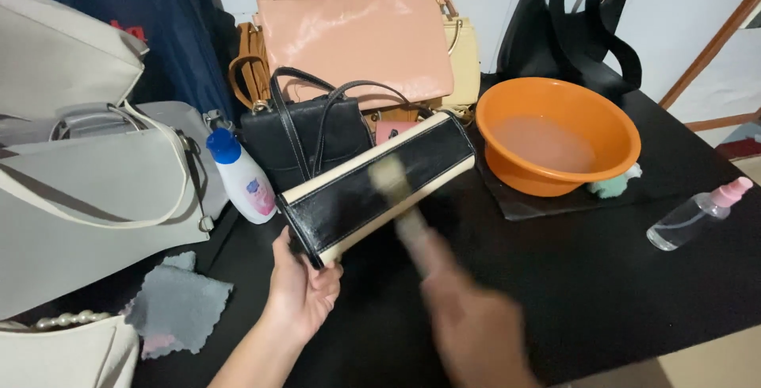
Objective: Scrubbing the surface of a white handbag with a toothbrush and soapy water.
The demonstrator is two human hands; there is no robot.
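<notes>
My left hand (300, 291) grips the near end of a long black clutch bag with cream edges (372, 186), holding it tilted above the black table. My right hand (476, 332) is blurred by motion and holds a brush (394, 190) whose pale head lies against the clutch's black face. The brush handle runs down into my fingers.
A white bottle with a blue cap (242, 178) stands left of the clutch. Behind are a small black handbag (305, 130), a pink bag (353, 35) and a large white bag (87, 190). An orange basin of water (614, 130), a clear spray bottle (697, 214) and a grey cloth (178, 309) sit around.
</notes>
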